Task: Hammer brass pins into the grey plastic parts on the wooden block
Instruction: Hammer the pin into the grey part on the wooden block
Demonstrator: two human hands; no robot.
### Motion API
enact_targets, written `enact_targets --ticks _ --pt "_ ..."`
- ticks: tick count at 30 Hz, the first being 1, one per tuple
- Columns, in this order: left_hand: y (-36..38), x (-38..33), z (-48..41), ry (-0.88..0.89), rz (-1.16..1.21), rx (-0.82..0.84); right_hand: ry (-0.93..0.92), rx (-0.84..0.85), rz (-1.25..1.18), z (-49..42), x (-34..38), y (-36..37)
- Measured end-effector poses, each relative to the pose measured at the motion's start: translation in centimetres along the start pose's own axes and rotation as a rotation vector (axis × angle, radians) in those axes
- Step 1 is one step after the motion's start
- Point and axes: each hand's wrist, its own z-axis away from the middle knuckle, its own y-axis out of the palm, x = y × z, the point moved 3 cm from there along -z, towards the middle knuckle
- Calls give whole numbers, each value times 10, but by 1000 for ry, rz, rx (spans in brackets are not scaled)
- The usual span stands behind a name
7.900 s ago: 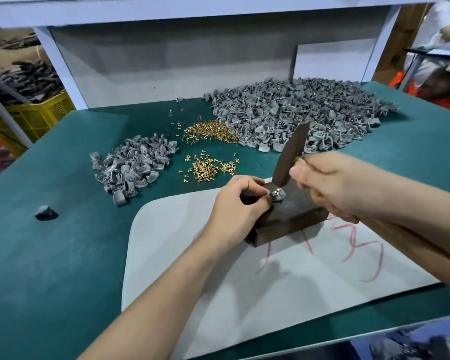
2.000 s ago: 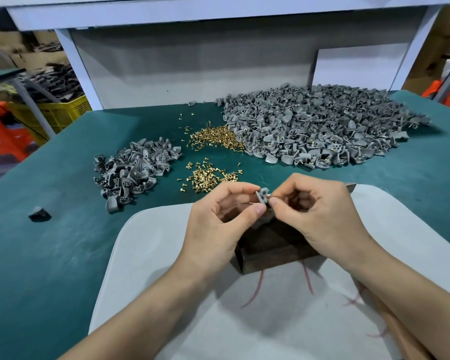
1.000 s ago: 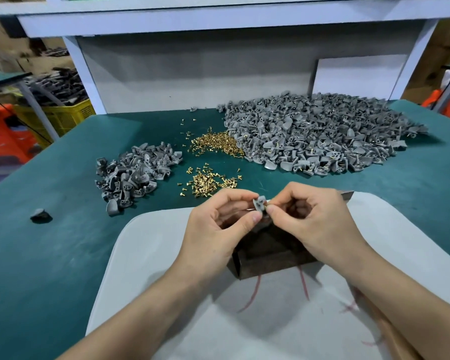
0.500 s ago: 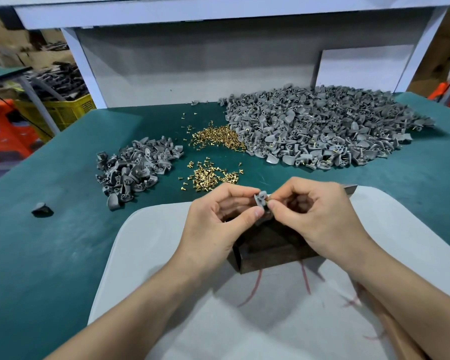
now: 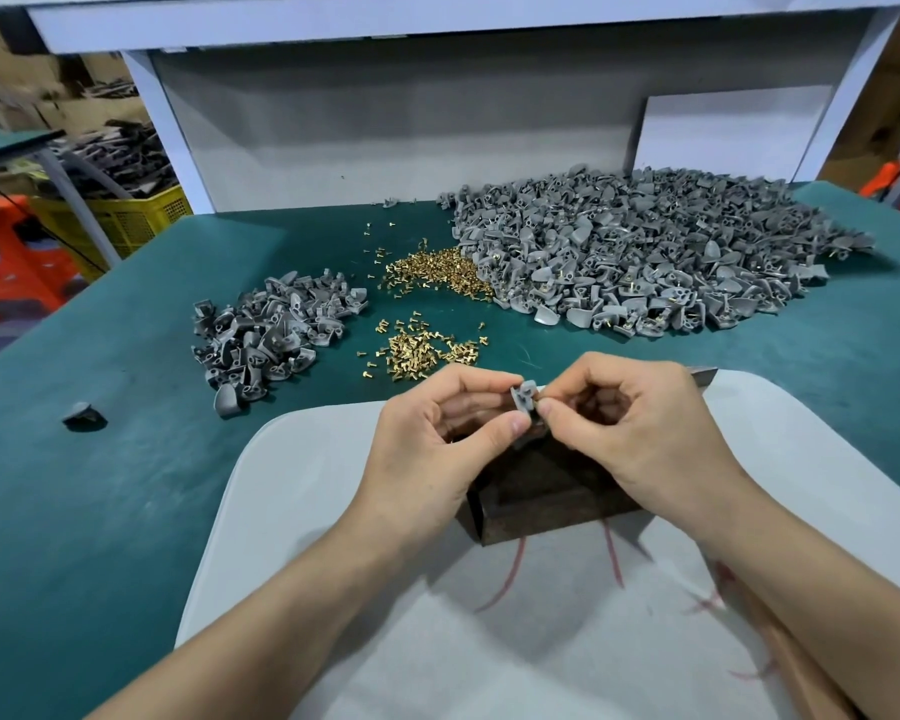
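Both hands meet just above the block [image 5: 541, 491], a dark wooden piece on the white mat [image 5: 292, 511]. The left hand [image 5: 432, 439] has its grip clamped on a grey part [image 5: 524, 401], with the thumb below, the forefinger on top and the other fingers curled. The right hand [image 5: 645, 433] pinches the same part from its right side with the tips of thumb and forefinger, so its grip is closed there too. Something small may sit between those right fingertips, but the view is too tight to tell. The part is held up between the two hands, over the block's far side.

The mat lies on the green counter [image 5: 100, 511] and bears red scrawled lines [image 5: 505, 579] near the block. Behind the right hand a dark metal corner [image 5: 703, 375] pokes out at the mat's far edge.

Farther back on the counter, a big heap [image 5: 645, 262] of grey parts spreads on the right, several with brass pins in them. A small heap [image 5: 276, 335] lies on the left. Loose pins lie between the heaps in a far cluster [image 5: 437, 272], touching the big heap's left edge, and a near cluster [image 5: 417, 350], closer to the hands. A lone grey piece [image 5: 81, 413] lies well apart on the left.

Beyond the counter's left edge stand a yellow crate [image 5: 120, 220] and an orange stool [image 5: 11, 252].
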Motion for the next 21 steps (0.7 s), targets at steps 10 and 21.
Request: enact_targets --ticks 10,21 --pt "1 -3 0 -7 -4 -12 131 -249 222 -18 -18 -45" --pt "-3 6 -1 -4 -136 25 592 31 647 -21 -57 -53"
